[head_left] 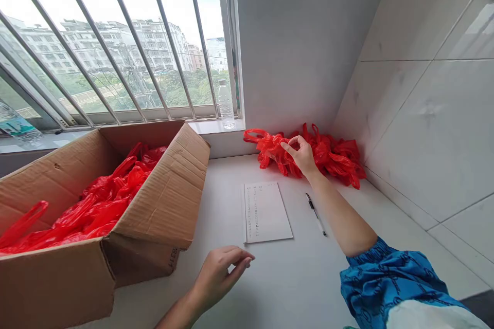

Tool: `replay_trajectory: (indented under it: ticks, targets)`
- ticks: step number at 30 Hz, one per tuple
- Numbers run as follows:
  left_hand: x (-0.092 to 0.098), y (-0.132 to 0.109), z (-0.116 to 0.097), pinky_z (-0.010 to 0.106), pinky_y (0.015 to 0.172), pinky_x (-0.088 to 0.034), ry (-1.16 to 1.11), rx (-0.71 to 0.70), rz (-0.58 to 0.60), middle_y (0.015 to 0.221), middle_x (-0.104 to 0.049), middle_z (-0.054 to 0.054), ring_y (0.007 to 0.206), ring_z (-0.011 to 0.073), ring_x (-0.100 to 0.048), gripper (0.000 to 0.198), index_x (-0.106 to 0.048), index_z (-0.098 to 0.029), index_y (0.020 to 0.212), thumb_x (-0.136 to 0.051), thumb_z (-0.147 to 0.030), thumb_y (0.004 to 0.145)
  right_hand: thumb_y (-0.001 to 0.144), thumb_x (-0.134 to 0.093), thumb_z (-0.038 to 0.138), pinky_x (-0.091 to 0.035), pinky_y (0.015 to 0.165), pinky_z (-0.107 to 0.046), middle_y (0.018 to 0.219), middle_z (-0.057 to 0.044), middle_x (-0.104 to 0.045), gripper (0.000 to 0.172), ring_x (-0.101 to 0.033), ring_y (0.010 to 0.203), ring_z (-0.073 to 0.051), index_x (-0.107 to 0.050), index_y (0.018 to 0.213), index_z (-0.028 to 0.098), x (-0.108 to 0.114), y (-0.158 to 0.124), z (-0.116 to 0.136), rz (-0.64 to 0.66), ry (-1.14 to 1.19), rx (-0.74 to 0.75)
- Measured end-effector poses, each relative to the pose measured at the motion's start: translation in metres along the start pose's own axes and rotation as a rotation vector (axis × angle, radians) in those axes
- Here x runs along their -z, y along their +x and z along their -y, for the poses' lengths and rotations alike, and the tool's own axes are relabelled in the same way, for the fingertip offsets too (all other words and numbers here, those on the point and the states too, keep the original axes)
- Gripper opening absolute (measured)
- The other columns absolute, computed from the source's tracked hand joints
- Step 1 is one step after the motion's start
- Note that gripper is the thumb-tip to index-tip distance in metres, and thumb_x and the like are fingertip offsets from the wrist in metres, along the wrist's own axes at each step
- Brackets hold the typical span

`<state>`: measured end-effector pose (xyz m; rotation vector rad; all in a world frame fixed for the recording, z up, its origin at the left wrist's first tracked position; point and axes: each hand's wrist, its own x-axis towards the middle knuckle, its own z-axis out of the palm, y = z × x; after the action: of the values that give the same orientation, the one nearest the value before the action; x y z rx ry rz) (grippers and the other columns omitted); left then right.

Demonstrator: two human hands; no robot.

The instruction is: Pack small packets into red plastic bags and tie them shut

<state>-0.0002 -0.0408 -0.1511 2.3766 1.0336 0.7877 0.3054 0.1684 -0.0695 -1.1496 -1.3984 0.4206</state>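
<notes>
My right hand (pixel 303 154) reaches to the back of the table, thumb and finger pinched at the surface of the red plastic bags (pixel 335 157). These lie crumpled in a heap against the wall, handle loops sticking up. My left hand (pixel 222 275) hovers low over the white table (pixel 285 288), its thumb and fingertips drawn together with nothing visible in them. Between the hands lies a white notepad (pixel 268 213) with handwritten columns. Just right of it is a black and clear pen (pixel 316 214).
On the left stands an open cardboard box (pixel 162 185) filled with more red plastic bags (pixel 111 195). A clear bottle (pixel 226 105) stands on the windowsill, and another bottle (pixel 17 126) leans at far left. Window bars (pixel 154 36) and a tiled wall (pixel 436 128) bound the table.
</notes>
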Motion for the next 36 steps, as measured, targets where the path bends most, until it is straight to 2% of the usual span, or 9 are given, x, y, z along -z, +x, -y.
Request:
replay_trajectory:
  ticks: [5,11,13,15,18,22,24,30,36]
  targets:
    - [0.015,0.017,-0.009,0.02,0.064,-0.049,-0.095,0.057,-0.169,0.08,-0.073,-0.001,0.071,0.0109,-0.067,0.017,-0.069,-0.024,0.1,-0.052,-0.026,0.098,0.073,-0.079,0.045,-0.048,0.078,-0.029,0.089,0.001,-0.06,0.038,-0.057,0.082,-0.015,-0.057,0.095,0.024,0.01,-0.053,0.015,0.189,0.176,0.054]
    - [0.025,0.067,-0.013,0.033,0.096,-0.048,0.007,0.081,-0.576,0.118,-0.067,0.003,0.113,0.0187,-0.06,0.023,-0.065,-0.027,0.116,-0.052,-0.026,0.098,0.084,-0.071,0.042,-0.048,0.069,-0.029,0.083,0.001,-0.061,0.022,-0.058,0.073,-0.015,-0.06,0.089,0.023,-0.005,-0.127,-0.003,0.478,0.283,-0.084]
    - [0.019,0.082,-0.006,0.037,0.098,-0.045,0.111,0.117,-0.509,0.12,-0.067,0.004,0.115,0.0207,-0.058,0.024,-0.064,-0.027,0.118,-0.051,-0.025,0.098,0.088,-0.066,0.039,-0.05,0.073,-0.031,0.086,0.0,-0.063,0.017,-0.06,0.077,-0.016,-0.062,0.092,0.024,-0.007,-0.139,-0.008,0.529,0.256,-0.059]
    - [0.007,0.089,0.002,0.039,0.095,-0.043,0.194,0.176,-0.338,0.113,-0.071,0.002,0.108,0.0216,-0.061,0.024,-0.065,-0.029,0.117,-0.053,-0.024,0.097,0.091,-0.06,0.037,-0.051,0.079,-0.033,0.094,-0.003,-0.065,0.014,-0.063,0.087,-0.018,-0.065,0.094,0.024,-0.007,-0.146,-0.008,0.56,0.175,0.009]
    - [-0.012,0.089,0.01,0.039,0.089,-0.041,0.244,0.267,-0.197,0.096,-0.074,0.0,0.093,0.0204,-0.064,0.014,-0.07,-0.028,0.102,-0.057,-0.027,0.095,0.093,-0.059,0.038,-0.051,0.087,-0.036,0.117,-0.007,-0.063,0.015,-0.063,0.106,-0.022,-0.066,0.094,0.025,-0.004,-0.151,-0.003,0.528,-0.03,0.112]
    - [-0.025,0.084,0.01,0.036,0.086,-0.039,0.136,0.294,-0.24,0.09,-0.073,-0.001,0.09,0.0181,-0.063,0.014,-0.068,-0.023,0.089,-0.057,-0.03,0.095,0.085,-0.069,0.036,-0.053,0.084,-0.041,0.133,-0.009,-0.056,0.019,-0.064,0.107,-0.027,-0.064,0.099,0.024,-0.005,-0.158,0.004,0.439,-0.311,0.195]
    - [-0.024,0.083,0.009,0.035,0.086,-0.04,0.079,0.29,-0.256,0.089,-0.072,0.0,0.088,0.0177,-0.063,0.016,-0.066,-0.022,0.088,-0.054,-0.03,0.096,0.088,-0.065,0.026,-0.053,0.083,-0.041,0.134,-0.009,-0.057,0.01,-0.064,0.107,-0.027,-0.064,0.098,0.024,-0.006,-0.159,0.005,0.42,-0.364,0.227]
    - [-0.011,0.083,0.002,0.033,0.08,-0.047,-0.055,0.278,-0.323,0.085,-0.07,0.002,0.082,0.017,-0.062,0.019,-0.064,-0.02,0.083,-0.052,-0.03,0.094,0.094,-0.057,0.026,-0.054,0.081,-0.037,0.13,-0.005,-0.06,0.011,-0.066,0.1,-0.022,-0.068,0.091,0.027,0.001,-0.159,0.015,0.416,-0.22,0.186]
    - [-0.004,0.08,-0.003,0.032,0.085,-0.046,-0.043,0.282,-0.286,0.082,-0.071,0.0,0.073,0.0138,-0.062,0.021,-0.066,-0.021,0.085,-0.058,-0.039,0.093,0.094,-0.058,0.028,-0.055,0.075,-0.034,0.131,-0.005,-0.058,0.011,-0.067,0.091,-0.019,-0.07,0.092,0.028,0.002,-0.162,0.022,0.446,-0.109,0.164]
